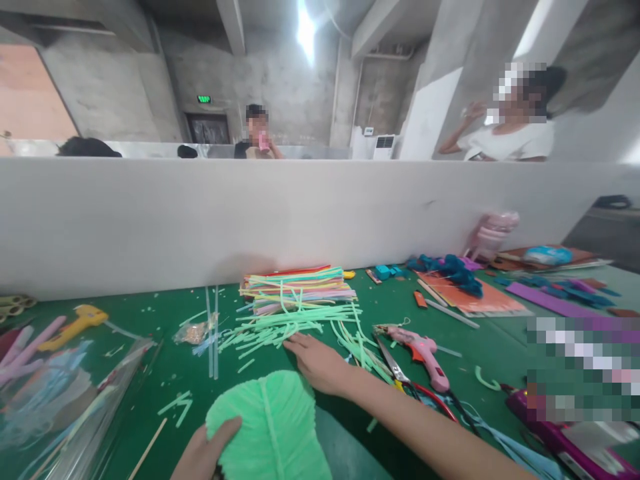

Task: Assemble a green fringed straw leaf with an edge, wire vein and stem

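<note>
Green felt table [165,373] is carrying the work: left hand [203,457] is pinning the fuzzy green chenille leaf [273,427] at six o'clock, while right hand [320,363], fingers flat and seemingly empty, is reaching the loose pale-green pipe-cleaner strips [280,327] at twelve; picking one needs a pinch.

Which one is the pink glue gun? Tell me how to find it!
Start at the green table below the long white wall. Go to the person's right hand, which reaches to the pale green strips, then look just right of it, past the scissors. The pink glue gun lies there; the other glue gun, far left, is yellow.
</note>
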{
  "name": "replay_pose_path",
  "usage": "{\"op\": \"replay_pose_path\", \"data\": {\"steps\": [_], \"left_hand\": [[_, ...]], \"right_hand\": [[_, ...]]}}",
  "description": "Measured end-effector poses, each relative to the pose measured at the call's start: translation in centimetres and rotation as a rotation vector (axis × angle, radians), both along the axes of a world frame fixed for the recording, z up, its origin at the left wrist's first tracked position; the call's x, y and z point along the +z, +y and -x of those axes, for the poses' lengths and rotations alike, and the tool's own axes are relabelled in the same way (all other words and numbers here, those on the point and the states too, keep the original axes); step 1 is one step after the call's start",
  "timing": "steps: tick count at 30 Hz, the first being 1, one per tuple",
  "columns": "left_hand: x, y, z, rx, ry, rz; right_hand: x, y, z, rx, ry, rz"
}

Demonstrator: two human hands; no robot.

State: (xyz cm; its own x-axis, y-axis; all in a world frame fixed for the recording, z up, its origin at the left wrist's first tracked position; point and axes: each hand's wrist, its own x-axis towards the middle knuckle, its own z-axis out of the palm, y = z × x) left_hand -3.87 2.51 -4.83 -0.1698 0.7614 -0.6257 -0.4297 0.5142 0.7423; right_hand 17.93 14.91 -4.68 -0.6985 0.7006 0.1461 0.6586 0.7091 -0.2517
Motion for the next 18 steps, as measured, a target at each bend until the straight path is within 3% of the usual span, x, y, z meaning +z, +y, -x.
{"op": "replay_pose_path", "data": {"steps": [3, 5, 8, 10, 13, 15, 18], "left_hand": [[-0.7, 0.2, 0.2, -0.040, 0.054, -0.043], [-0.5, 0.2, 0.1, -0.060, 0.190, -0.109], [0.1, 0.1, -0.4, -0.035, 0.441, -0.226], [0.3, 0.1, -0.8, -0.023, 0.490, -0.280], [0.1, 0.1, -1.2, -0.155, 0.474, -0.323], [-0.3, 0.1, -1.4, -0.243, 0.491, -0.341], [-0.8, 0.1, -1.9, -0.221, 0.521, -0.362]], "right_hand": [[0.8, 1.7, 0.6, -0.009, -0.032, -0.066], [1.9, 2.5, 1.0, -0.003, -0.064, -0.064], [4.5, 4.5, 1.1, -0.022, -0.110, -0.023], [6.5, 6.6, 0.8, -0.089, -0.119, -0.026], [8.8, 10.2, 0.1, -0.215, -0.123, -0.076], [9.2, 12.2, -0.2, -0.258, -0.128, -0.112], [8.7, 14.4, -0.2, -0.251, -0.165, -0.133]]}}
